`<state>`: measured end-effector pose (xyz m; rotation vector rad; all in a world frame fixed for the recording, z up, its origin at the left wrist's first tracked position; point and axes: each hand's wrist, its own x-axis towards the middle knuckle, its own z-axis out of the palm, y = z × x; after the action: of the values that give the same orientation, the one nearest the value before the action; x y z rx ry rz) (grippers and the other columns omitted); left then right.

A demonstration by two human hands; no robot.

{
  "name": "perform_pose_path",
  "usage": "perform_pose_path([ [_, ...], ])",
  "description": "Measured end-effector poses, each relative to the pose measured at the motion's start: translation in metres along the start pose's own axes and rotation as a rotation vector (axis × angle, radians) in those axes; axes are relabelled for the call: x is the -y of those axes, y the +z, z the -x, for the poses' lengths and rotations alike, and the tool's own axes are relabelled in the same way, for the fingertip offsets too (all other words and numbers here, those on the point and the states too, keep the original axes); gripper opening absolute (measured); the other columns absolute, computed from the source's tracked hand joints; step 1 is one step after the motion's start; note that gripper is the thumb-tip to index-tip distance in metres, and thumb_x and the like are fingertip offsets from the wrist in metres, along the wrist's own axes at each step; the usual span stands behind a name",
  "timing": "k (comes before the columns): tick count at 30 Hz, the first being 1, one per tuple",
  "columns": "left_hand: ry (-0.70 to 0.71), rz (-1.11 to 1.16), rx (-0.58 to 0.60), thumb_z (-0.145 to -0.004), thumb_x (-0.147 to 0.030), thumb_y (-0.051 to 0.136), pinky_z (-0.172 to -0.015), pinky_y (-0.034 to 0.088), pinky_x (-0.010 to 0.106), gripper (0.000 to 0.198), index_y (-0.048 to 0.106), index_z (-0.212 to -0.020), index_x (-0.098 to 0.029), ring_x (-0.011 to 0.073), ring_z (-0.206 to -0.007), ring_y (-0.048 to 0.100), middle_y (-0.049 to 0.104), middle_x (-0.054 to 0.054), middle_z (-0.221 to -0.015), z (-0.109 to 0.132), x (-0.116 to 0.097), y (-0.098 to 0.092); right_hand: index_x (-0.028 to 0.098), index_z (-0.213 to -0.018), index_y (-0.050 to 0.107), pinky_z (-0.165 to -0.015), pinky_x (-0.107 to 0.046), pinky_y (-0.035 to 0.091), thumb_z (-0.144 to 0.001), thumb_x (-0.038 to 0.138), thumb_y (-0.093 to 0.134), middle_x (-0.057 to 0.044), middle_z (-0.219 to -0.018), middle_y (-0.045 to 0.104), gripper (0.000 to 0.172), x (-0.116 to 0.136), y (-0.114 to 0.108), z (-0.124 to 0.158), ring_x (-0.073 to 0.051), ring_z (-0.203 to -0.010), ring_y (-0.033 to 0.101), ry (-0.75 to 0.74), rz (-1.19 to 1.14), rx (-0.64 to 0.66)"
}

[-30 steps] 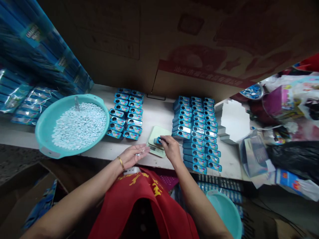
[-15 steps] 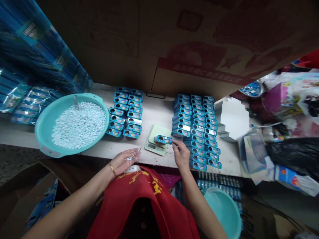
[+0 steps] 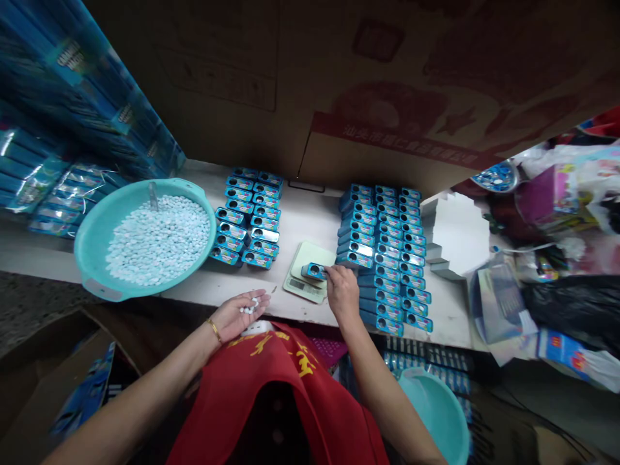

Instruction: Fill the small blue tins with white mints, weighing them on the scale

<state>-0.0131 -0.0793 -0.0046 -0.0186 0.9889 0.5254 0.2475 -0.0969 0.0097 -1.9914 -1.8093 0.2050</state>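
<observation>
My left hand is palm up before the table's front edge, fingers stretched out, holding a few small white candies on it. My right hand pinches the right end of a blue candy tin with a round dark hole in its top. That tin is at the pale green scale; whether its base rests on the pan I cannot tell. Left of the scale, a turquoise basin holds many more candies. Rows of blue tins stand between basin and scale, and further rows stand to the right.
A large cardboard box walls off the back of the table. Wrapped blue packs are stacked at the far left. Stacked white card and a clear plastic container are at the right. Below sits another turquoise basin.
My right hand has shifted left and now covers more of the tin's right end. The left hand has turned flatter, showing more candies. The whole view has shifted slightly.
</observation>
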Motion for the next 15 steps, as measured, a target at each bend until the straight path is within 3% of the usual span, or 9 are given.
perform_pose_path([
  [8, -0.006, -0.008, 0.0, -0.065, 0.003, 0.047, -0.08, 0.047, 0.028, 0.036, 0.055, -0.099, -0.007, 0.0222, -0.094, 0.056, 0.059, 0.017, -0.102, -0.001, -0.001, -0.001, 0.023, -0.096, 0.059, -0.075, -0.031, 0.037, -0.081, 0.016, 0.04, -0.003, -0.091, 0.06, 0.025, 0.003, 0.0, -0.001, -0.017, -0.085, 0.049, -0.1, -0.144, 0.045],
  [15, 0.015, 0.024, -0.011, -0.067, 0.002, 0.045, -0.077, 0.049, 0.028, 0.037, 0.054, -0.102, -0.007, 0.0206, -0.09, 0.058, 0.061, 0.017, -0.096, -0.003, -0.003, -0.004, 0.021, -0.103, 0.054, -0.083, -0.035, 0.038, -0.08, 0.024, 0.043, -0.006, -0.099, 0.056, 0.025, -0.016, -0.011, 0.006, -0.018, -0.094, 0.049, 0.078, -0.231, -0.078],
])
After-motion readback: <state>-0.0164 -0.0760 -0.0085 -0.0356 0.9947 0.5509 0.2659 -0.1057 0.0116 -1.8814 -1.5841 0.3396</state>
